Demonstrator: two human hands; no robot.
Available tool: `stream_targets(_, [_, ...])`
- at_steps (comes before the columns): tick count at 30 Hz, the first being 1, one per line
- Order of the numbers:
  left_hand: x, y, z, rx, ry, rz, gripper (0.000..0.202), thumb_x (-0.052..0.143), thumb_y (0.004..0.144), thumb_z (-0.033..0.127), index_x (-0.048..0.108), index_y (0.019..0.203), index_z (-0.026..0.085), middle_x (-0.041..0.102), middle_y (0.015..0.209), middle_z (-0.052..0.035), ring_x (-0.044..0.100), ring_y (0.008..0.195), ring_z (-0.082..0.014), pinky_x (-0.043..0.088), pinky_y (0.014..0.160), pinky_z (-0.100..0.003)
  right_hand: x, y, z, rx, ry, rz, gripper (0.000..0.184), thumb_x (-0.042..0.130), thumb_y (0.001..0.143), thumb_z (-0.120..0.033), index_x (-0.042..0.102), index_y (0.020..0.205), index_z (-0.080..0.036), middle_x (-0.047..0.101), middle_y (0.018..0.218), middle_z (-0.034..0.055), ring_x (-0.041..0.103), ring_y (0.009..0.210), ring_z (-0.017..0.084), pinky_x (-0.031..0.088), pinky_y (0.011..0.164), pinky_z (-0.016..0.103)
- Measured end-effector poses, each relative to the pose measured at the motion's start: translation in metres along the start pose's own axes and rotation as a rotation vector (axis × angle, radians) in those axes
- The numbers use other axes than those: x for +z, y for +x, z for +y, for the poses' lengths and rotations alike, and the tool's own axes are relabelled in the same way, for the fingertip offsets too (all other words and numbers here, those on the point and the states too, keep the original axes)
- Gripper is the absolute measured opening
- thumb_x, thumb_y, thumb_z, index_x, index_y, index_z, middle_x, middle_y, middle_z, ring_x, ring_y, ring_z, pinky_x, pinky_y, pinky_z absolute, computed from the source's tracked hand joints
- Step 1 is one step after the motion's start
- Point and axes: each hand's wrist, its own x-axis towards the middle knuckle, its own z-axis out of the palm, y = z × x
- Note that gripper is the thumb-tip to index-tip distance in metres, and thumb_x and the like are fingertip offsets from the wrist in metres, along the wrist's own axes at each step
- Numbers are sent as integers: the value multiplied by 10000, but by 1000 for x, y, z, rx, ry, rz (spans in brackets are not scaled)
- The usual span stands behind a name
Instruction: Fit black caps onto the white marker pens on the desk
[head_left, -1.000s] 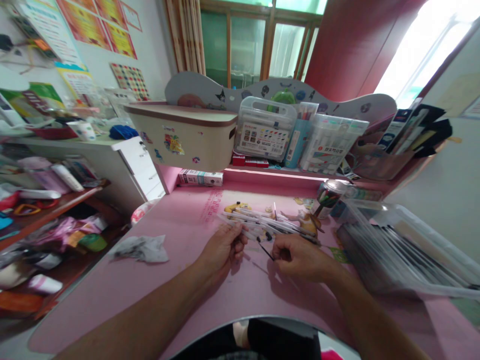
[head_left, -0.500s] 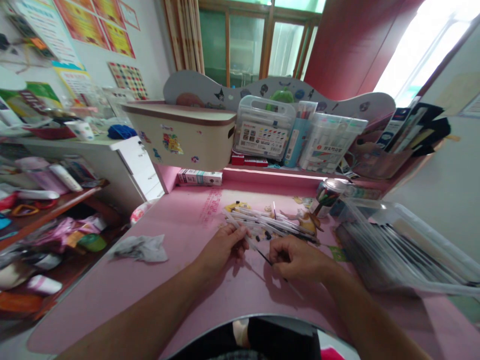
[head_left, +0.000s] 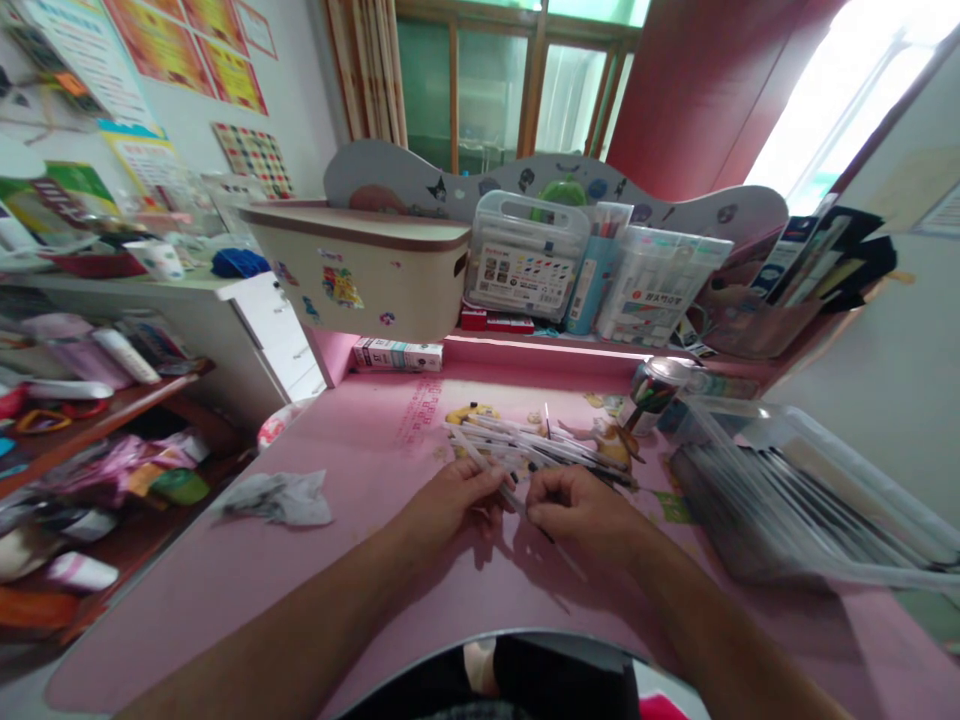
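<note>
My left hand [head_left: 469, 497] pinches a slim whitish pen barrel [head_left: 469, 448] that slants down toward the right. Close beside it, my right hand [head_left: 574, 508] has its thumb and fingers closed on a thin pen refill [head_left: 568, 562], whose pale tail sticks out below. The refill's upper end meets the lower end of the barrel between the hands; how far it is inside I cannot tell. Behind both hands lies a loose pile of white pens [head_left: 536, 440], with small black caps among them.
A clear plastic box [head_left: 817, 480] full of thin dark-and-clear sticks stands at right. Near it is a can [head_left: 660, 385]. A crumpled tissue [head_left: 281, 497] lies on the pink desk [head_left: 315, 590] at left. The shelf above holds a beige bin [head_left: 375, 275] and marker cases [head_left: 529, 265].
My hands have come closer together. The right hand has moved left and slightly up with the refill, and the dark stretch between the hands has mostly gone from sight.
</note>
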Motion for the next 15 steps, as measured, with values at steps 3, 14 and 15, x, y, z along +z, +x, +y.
stream_targets(3, [-5,4,10,-52,-303,130,171,557,929,195,627,797,111,636,561,-25,551,392,-75,462,370,-144,0,4,3,-77,18,184,157,520,848,-309,569,747,-199,487,590,-41,447,526,113,358,527,234])
stream_targets(14, [-4,2,23,-103,-547,115,275,458,999,259,590,809,111,604,581,-13,520,377,-49,455,358,-120,33,14,12,-283,-923,358,227,453,999,-259,667,939,-212,599,998,57,550,909,182,414,782,289])
stream_targets(15, [-4,2,23,-99,-543,113,278,456,999,261,589,804,112,605,581,-13,520,376,-50,452,356,-122,33,15,12,-282,-950,350,217,459,995,-247,665,936,-207,603,991,58,550,922,189,415,784,293])
